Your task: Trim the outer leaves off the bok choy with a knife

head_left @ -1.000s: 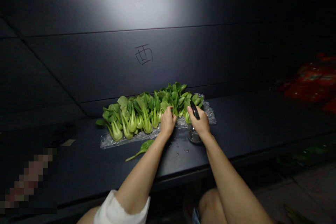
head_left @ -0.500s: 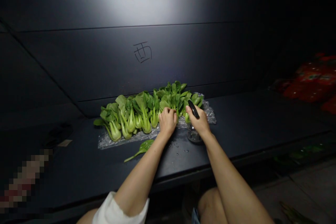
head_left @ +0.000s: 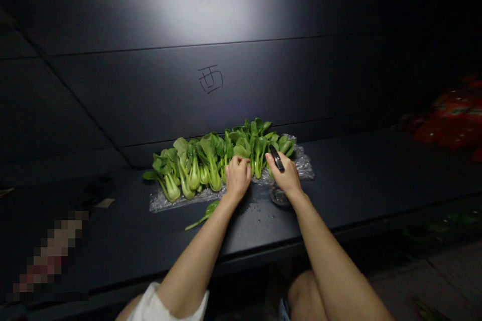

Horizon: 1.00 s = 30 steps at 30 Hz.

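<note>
A row of green bok choy point(head_left: 213, 170) lies on crumpled clear plastic film point(head_left: 165, 204), leaves toward the back wall and pale bases toward me. My left hand point(head_left: 238, 176) is among the stems at the middle of the row, fingers curled round a bok choy; the fingertips are partly hidden. My right hand point(head_left: 286, 174) grips a spray bottle point(head_left: 276, 159) with a black trigger head. Its clear body stands low beside the film, mostly behind my hand. One loose leaf point(head_left: 203, 216) lies in front of the row, left of my left forearm.
Water drops point(head_left: 259, 220) dot the dark shelf point(head_left: 350, 180) between my forearms. A dark back panel point(head_left: 161, 90) bears a handwritten character. Red packages point(head_left: 448, 118) are piled at the far right. A small pale card point(head_left: 105, 203) rests at left.
The view has shifted slightly, so the shelf and bok choy appear a little further right. My left hand has moved slightly left relative to the row; my right hand keeps the spray bottle.
</note>
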Tool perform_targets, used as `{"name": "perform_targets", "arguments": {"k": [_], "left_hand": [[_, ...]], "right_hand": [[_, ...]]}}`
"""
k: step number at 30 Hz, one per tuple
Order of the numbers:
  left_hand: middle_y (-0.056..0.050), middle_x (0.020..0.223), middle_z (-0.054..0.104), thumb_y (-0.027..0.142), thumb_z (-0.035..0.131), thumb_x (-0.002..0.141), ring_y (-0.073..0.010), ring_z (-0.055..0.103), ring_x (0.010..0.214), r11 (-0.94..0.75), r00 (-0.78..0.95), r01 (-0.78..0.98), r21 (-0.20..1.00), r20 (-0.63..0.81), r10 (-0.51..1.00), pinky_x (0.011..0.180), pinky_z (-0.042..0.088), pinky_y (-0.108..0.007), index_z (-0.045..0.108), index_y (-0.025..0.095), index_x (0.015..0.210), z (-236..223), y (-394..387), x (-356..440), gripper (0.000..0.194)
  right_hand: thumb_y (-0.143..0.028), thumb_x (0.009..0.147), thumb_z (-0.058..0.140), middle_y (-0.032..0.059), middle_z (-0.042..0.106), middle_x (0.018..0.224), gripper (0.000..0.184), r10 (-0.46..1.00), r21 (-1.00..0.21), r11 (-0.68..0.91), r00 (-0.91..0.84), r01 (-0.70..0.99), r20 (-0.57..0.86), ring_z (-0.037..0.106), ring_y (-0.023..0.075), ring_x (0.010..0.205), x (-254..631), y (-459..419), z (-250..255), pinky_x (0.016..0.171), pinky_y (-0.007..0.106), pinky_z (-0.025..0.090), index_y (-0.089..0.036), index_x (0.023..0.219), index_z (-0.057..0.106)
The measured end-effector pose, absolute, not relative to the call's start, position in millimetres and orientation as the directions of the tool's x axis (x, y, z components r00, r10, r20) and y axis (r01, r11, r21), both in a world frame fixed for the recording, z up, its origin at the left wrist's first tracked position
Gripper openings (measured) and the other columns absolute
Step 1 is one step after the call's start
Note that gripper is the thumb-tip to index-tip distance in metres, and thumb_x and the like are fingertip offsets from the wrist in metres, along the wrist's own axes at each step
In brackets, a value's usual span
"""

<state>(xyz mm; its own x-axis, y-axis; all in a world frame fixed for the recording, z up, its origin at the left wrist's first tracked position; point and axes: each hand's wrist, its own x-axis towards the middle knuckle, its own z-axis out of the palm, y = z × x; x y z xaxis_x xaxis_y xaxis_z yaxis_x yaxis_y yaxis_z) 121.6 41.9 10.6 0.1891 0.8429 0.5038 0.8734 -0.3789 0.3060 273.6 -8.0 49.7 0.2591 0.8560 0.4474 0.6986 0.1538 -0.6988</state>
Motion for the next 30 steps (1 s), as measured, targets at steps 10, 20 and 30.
{"name": "perform_targets", "arguments": {"k": [10,20,30], "left_hand": [[-0.010,0.113,0.061,0.024,0.048,0.094,-0.0225,0.059,0.107,-0.368,0.187,0.887,0.279,0.512,0.839,0.089,0.044,-0.036,0.064,0.021,0.114,10.5,37.0,102.1,0.026],[-0.010,0.114,0.060,0.022,0.048,0.092,-0.0236,0.058,0.108,-0.387,0.193,0.890,0.242,0.567,0.801,0.093,0.045,-0.038,0.064,0.020,0.113,7.8,32.1,75.2,0.026],[-0.012,0.115,0.060,0.022,0.047,0.091,-0.0260,0.057,0.108,-0.407,0.229,0.897,0.170,0.610,0.759,0.097,0.045,-0.042,0.064,0.019,0.114,12.1,14.3,34.6,0.028]], "right_hand": [[-0.051,0.094,0.042,0.0085,0.070,0.074,0.040,0.847,-0.701,0.123,0.294,0.702,0.443,0.066,0.0221,0.072,265.6,-4.6,51.7,0.062,0.027,0.037,-0.021,0.078,0.065],[-0.051,0.094,0.042,0.0108,0.071,0.076,0.041,0.845,-0.660,0.056,0.316,0.749,0.431,0.066,0.0233,0.074,265.0,-3.4,46.9,0.060,0.027,0.034,-0.020,0.082,0.067],[-0.055,0.094,0.039,0.0140,0.072,0.082,0.047,0.828,-0.661,-0.054,0.404,0.748,0.389,0.065,0.0260,0.075,271.1,-3.3,44.0,0.059,0.029,0.033,-0.019,0.089,0.069]]}}
